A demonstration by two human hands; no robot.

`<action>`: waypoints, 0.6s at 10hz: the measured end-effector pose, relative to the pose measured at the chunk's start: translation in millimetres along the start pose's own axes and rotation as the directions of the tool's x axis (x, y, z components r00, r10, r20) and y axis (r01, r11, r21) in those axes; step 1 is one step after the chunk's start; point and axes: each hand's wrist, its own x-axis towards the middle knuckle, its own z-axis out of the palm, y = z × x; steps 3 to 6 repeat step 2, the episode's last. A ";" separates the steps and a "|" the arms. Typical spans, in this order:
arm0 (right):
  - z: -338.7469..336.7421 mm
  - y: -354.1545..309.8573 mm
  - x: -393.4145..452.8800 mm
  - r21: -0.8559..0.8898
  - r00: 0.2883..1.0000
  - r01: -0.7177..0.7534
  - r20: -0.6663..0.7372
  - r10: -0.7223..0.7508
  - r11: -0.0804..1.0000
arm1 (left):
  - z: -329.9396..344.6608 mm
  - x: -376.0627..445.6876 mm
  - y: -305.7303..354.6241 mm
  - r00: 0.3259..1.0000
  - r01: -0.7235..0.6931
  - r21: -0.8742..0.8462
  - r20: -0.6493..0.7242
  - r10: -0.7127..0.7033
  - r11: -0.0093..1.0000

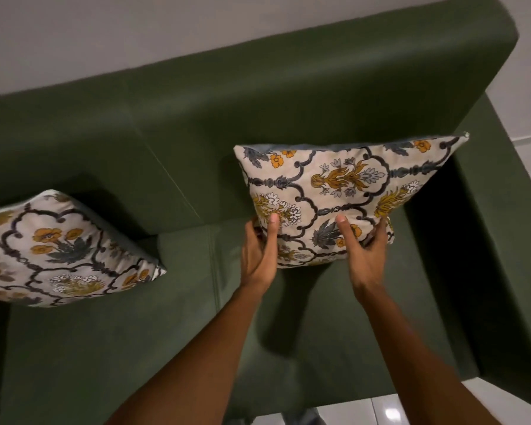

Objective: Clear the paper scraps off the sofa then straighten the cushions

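1. Our left hand (pixel 258 253) and right hand (pixel 367 253) pinch the square floral-print fabric cushion (pixel 344 191) by its lower edge.
2. It rises beyond our fingers, against the green sofa (pixel 288 96) backrest.

The sofa (pixel 288 118) is dark green all over. Both cushions share one print: the right cushion (pixel 334 185) is cream, crossed by a charcoal scalloped lattice, with mustard-yellow and orange flowers, grey-blue leaves and small white blossoms. The left cushion (pixel 59 250) shows the same cream ground, dark lattice and orange flowers. The wall (pixel 135 32) is pale grey; the floor (pixel 411 409) is glossy white tile.
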 end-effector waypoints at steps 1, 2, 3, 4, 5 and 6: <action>-6.7 -18.0 -8.8 -0.055 0.999 0.035 0.001 -0.035 0.998 | -23.3 -17.0 0.6 0.999 -0.033 0.107 -0.031 0.036 0.994; -13.0 -37.3 -23.4 -0.120 0.996 0.002 -0.088 -0.012 0.993 | -46.3 -25.9 13.1 0.973 -0.189 0.242 -0.085 0.215 0.952; -13.0 -37.3 -23.4 -0.120 0.996 0.002 -0.088 -0.012 0.993 | -46.3 -25.9 13.1 0.973 -0.189 0.242 -0.085 0.215 0.952; -13.0 -37.3 -23.4 -0.120 0.996 0.002 -0.088 -0.012 0.993 | -46.3 -25.9 13.1 0.973 -0.189 0.242 -0.085 0.215 0.952; -13.0 -37.3 -23.4 -0.120 0.996 0.002 -0.088 -0.012 0.993 | -46.3 -25.9 13.1 0.973 -0.189 0.242 -0.085 0.215 0.952; -13.0 -37.3 -23.4 -0.120 0.996 0.002 -0.088 -0.012 0.993 | -46.3 -25.9 13.1 0.973 -0.189 0.242 -0.085 0.215 0.952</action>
